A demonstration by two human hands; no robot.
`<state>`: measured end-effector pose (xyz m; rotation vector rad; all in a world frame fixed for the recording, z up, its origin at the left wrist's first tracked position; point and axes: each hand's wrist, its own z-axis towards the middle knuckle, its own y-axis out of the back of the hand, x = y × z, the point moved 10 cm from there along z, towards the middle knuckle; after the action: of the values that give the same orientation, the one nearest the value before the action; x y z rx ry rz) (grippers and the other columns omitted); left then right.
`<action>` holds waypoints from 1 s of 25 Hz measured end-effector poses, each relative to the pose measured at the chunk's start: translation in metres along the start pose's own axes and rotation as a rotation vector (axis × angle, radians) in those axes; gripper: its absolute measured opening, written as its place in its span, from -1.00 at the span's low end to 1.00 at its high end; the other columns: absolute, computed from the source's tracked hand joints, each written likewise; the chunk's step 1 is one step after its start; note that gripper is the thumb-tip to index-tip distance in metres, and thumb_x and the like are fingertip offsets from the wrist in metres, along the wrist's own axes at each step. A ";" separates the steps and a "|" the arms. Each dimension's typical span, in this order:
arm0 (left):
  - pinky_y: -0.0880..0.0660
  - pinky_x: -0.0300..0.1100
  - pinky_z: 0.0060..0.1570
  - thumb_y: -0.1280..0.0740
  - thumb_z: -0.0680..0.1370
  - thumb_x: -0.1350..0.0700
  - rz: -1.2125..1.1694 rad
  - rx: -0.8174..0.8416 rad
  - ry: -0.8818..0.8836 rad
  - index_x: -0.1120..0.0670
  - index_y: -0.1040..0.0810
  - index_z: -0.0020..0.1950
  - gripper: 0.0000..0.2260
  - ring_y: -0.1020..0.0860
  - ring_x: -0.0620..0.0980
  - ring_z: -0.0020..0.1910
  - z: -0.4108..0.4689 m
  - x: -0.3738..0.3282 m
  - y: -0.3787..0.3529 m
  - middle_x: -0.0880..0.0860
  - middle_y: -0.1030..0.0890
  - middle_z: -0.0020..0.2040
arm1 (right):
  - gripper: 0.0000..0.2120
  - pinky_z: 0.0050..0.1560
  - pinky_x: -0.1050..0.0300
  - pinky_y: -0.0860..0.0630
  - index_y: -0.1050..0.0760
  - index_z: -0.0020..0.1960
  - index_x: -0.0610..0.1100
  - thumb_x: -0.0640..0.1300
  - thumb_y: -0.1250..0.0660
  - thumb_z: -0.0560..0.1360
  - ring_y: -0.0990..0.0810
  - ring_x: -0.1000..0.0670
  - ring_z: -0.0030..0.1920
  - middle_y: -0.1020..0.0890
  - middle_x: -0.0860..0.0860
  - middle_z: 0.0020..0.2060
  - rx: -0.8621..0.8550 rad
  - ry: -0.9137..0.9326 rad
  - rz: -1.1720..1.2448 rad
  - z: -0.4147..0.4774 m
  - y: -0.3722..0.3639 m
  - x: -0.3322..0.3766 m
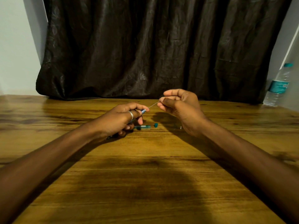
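Closest to us, our two bare forearms stretch out over the wooden table [145, 183], which carries dark shadows along its grain. Further on, our left hand [120, 118] grips a blue pencil [142, 111]. Its fingers [137, 105] are curled round the barrel, and a silver ring [131, 114] shows on one of them. The pencil's tip points up and to the right, clear of the table top.

A thin lead [153, 105] runs from that tip up to our right hand [179, 109]. The thumb and forefinger [162, 101] are pressed together on its far end, and the other fingers are curled in.

On the table just beyond our left hand lies a small teal tube [143, 126]. A teal cap [155, 125] sits just to its right, apart from it. Near our right wrist there is a small clear piece [178, 126], too blurred for us to make out.

At the far edge of the table a dark, creased curtain [153, 46] hangs down to the wood. A plastic water bottle [279, 86] with a teal label stands at the far right, beside the curtain.
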<state>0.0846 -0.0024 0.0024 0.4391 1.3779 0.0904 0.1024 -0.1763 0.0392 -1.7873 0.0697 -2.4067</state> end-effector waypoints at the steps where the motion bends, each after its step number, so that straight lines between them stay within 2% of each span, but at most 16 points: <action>1: -0.20 -0.30 -0.57 -0.19 0.70 0.15 -0.008 0.000 -0.001 -0.08 -0.59 0.25 -0.76 -0.34 -0.18 -0.48 0.000 0.000 -0.001 0.00 -0.58 -0.14 | -0.80 -0.07 0.18 -0.67 -0.53 0.12 -0.24 -0.40 -0.36 0.53 -0.73 -0.01 -0.14 -0.71 -0.14 -0.18 0.005 0.002 0.003 -0.001 -0.001 0.000; 6: -0.18 -0.32 -0.60 -0.18 0.70 0.16 -0.025 -0.003 -0.002 -0.08 -0.59 0.20 -0.76 -0.32 -0.18 -0.50 0.000 -0.001 -0.004 -0.03 -0.58 -0.20 | -0.77 -0.10 0.18 -0.65 -0.52 0.15 -0.28 -0.41 -0.37 0.51 -0.71 -0.01 -0.17 -0.70 -0.12 -0.20 0.046 0.032 -0.028 -0.004 -0.006 -0.001; 13: -0.19 -0.32 -0.59 -0.18 0.70 0.15 -0.009 0.004 -0.014 -0.10 -0.58 0.23 -0.75 -0.33 -0.18 -0.49 0.001 0.000 -0.005 -0.03 -0.59 -0.16 | -0.78 -0.23 0.25 -0.61 -0.54 0.13 -0.31 -0.38 -0.42 0.49 -0.68 0.08 -0.25 -0.68 -0.27 -0.15 0.076 0.105 -0.196 -0.006 -0.012 0.001; 18: -0.18 -0.31 -0.57 -0.18 0.70 0.15 0.014 0.015 -0.022 -0.09 -0.58 0.26 -0.75 -0.33 -0.17 -0.48 -0.001 -0.001 -0.006 -0.01 -0.58 -0.15 | -0.86 -0.26 0.29 -0.56 -0.59 0.00 -0.15 -0.32 -0.45 0.49 -0.68 0.13 -0.23 -0.74 -0.11 -0.20 0.126 0.207 -0.385 -0.007 -0.021 0.003; 25: -0.18 -0.31 -0.57 -0.19 0.70 0.14 0.032 0.010 -0.019 -0.11 -0.57 0.27 -0.75 -0.33 -0.17 -0.46 -0.002 -0.003 -0.006 0.00 -0.58 -0.12 | -0.87 -0.28 0.37 -0.51 -0.59 -0.01 -0.16 -0.33 -0.44 0.49 -0.66 0.22 -0.28 -0.74 -0.12 -0.19 0.151 0.237 -0.396 -0.006 -0.024 0.003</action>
<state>0.0809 -0.0079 0.0026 0.4691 1.3532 0.1050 0.0935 -0.1532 0.0434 -1.5614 -0.4713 -2.7918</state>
